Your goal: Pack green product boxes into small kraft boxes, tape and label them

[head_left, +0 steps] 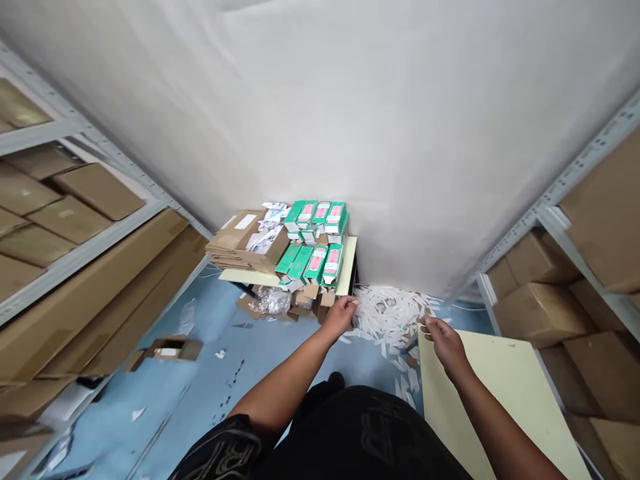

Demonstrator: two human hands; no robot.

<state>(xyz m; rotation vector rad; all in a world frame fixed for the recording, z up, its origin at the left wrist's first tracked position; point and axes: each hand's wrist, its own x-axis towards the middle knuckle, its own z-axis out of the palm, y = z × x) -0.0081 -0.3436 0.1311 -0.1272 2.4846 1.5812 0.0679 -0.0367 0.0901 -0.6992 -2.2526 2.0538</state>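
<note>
Green boxes (301,262) lie ahead-left of the fingers, long axes running away, left hand (339,321) nearer than right hand (447,345) (both pinched, any held object indiscernible).

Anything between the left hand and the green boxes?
Brown cardboard flaps show at the near edge of the table, between the left hand and the green boxes; whether they rise high enough to block it, I can't tell.

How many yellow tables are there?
2. One table is by the wall, under the green boxes. The other table is on the right, by the right hand. No others show.
</note>
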